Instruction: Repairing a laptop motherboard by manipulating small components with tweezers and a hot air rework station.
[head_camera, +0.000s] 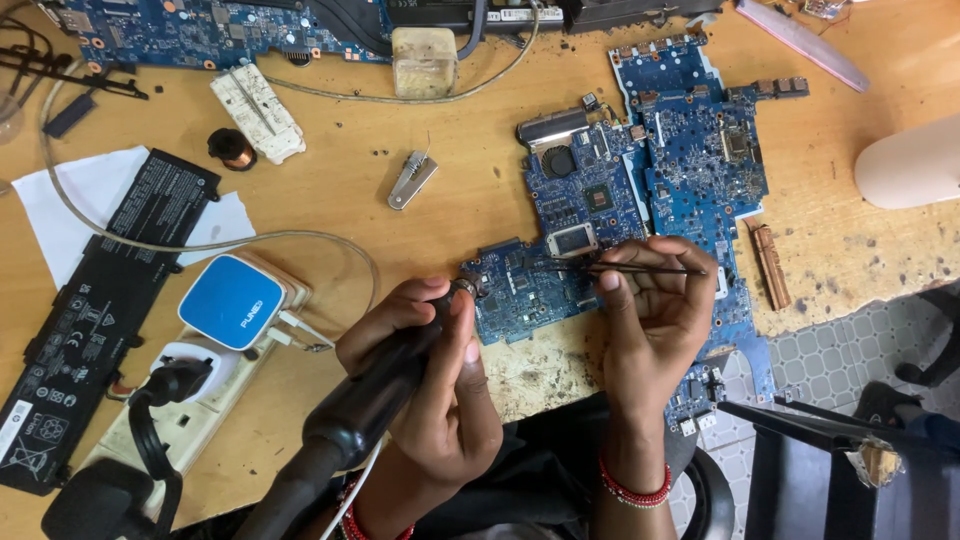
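A blue laptop circuit board (600, 200) lies on the wooden table (400, 240). My left hand (435, 375) grips a thick black hot-air handpiece (350, 420), whose metal nozzle (464, 290) sits at the board's lower left edge. My right hand (655, 310) pinches thin black tweezers (620, 267), pointing left over the board just below a silver shielded chip (573, 240). Red bead bracelets ring both wrists.
A black flat battery pack (95, 300) lies at left on white paper. A white power strip (190, 400) carries a blue-topped charger (232, 300) and a black plug. A second blue board (200, 30), a white connector block (257, 110), a copper coil (232, 150) and a metal clip (411, 178) lie beyond.
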